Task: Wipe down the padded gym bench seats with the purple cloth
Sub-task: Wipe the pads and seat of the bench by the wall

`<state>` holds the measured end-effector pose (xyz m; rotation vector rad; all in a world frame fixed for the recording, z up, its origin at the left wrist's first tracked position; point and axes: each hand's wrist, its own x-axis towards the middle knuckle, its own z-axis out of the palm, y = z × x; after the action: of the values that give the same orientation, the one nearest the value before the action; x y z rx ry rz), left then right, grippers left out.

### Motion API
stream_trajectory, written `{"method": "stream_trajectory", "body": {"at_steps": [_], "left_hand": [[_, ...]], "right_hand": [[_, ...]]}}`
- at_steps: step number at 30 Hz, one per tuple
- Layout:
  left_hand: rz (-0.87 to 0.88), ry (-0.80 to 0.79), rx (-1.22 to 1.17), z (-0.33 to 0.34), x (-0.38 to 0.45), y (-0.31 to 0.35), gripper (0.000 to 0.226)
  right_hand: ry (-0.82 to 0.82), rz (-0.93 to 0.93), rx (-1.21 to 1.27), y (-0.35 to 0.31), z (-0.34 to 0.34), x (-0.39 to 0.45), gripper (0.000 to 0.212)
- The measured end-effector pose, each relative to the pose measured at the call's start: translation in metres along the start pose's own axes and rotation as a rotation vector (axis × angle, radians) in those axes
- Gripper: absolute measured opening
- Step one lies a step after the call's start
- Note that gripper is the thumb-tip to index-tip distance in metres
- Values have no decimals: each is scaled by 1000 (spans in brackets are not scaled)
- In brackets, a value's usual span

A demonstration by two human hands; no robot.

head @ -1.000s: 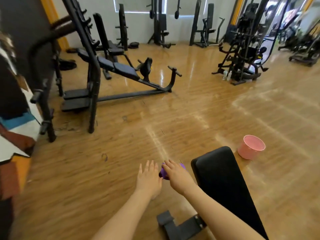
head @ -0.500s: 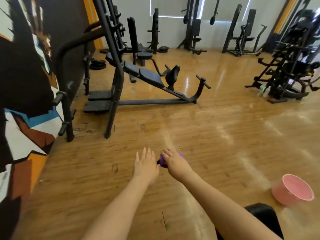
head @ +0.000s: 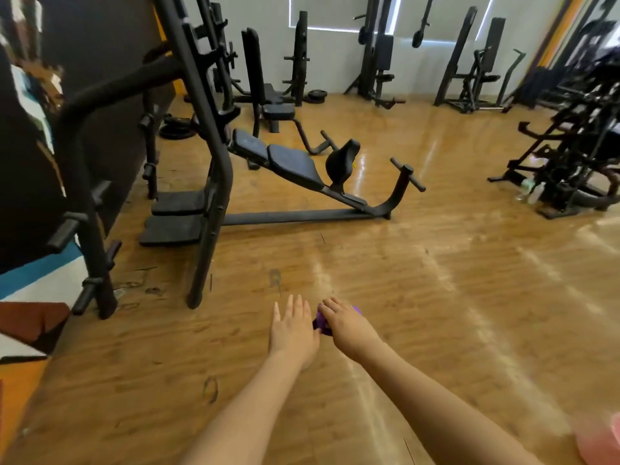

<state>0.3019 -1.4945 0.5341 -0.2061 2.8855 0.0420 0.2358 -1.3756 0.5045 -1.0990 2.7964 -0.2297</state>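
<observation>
While both bare arms stretch out over the wooden floor (head: pixel 436 297), there is just one purple cloth (head: pixel 318 322) to be seen, bunched up small in the right hand (head: pixel 347 325). That hand's fingers curl down over it, so only a fold of purple pokes out on the thumb side and a sliver past the knuckles. The left hand (head: pixel 293 332) lies flat and spread, its four fingers straight and close together, holding nothing; its edge sits just beside the cloth, and whether it actually touches the fabric I cannot tell.

Ahead stands one sloping bench (head: pixel 295 169) with two black pads in a row, a seat pad (head: pixel 293 166) and a back pad (head: pixel 250 146) above it, plus one rounded knee roller (head: pixel 342 162) lower down the rail. It is well apart from the hands. The bench runs up into a black rack (head: pixel 208 129) with two flat foot plates (head: pixel 176 216) stacked at its base. Further back, one upright padded seat (head: pixel 273 110) stands near the far wall, with several more black machines along that wall and to the right. A bit of one pink bucket (head: pixel 604 441) shows at the bottom right corner, near the right forearm.
</observation>
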Motion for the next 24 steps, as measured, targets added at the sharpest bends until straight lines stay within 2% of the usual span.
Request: {"method": "stream_trajectory", "body": {"at_steps": [5,11,18,24], "left_hand": [[9,-7,-4,-36,99,-10,63],[22,31,-17,-66,231,-5,61],[-91,-20,-15,-108,409,9,63],[-164,4,-103,-146,530,1,60]], "right_hand": [[2,17,5,42,-32,90,50],[17,8,23,123,-50,201,48],[-43,-54,40,241,-74,344,49],[-52,-140,9,296,-112,473,54]]}}
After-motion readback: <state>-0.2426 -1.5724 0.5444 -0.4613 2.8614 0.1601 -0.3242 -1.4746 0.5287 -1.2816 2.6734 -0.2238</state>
